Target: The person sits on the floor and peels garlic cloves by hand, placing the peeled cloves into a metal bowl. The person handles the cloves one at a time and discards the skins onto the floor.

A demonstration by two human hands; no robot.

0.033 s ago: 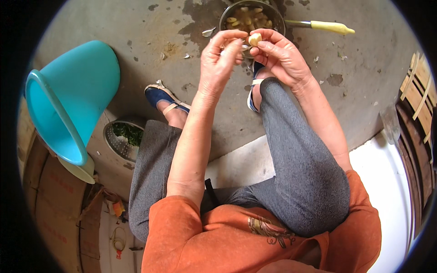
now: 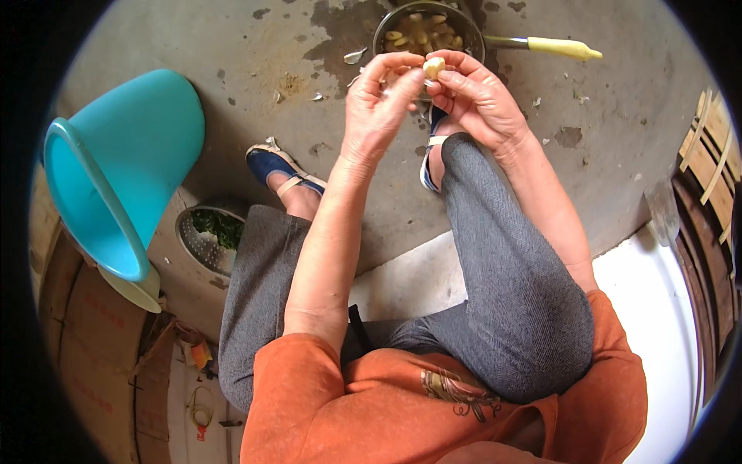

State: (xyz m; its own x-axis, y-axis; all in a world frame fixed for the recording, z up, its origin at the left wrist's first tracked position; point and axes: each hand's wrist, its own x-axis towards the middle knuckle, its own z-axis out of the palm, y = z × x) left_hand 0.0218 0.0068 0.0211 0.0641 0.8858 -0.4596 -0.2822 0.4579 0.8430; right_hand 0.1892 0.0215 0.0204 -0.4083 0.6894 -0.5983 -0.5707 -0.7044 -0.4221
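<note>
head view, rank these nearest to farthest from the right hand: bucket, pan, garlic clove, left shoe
1. Garlic clove: held in the right hand, at its fingers.
2. Pan: on the floor, just beyond the hand in the picture.
3. Left shoe: to the hand's left, lower in the picture.
4. Bucket: far left, past the shoe.

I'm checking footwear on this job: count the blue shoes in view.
2. The left shoe is right of the turquoise bucket; the right shoe, partly hidden, is to the lower left of the right hand. Others may be hidden.
</note>
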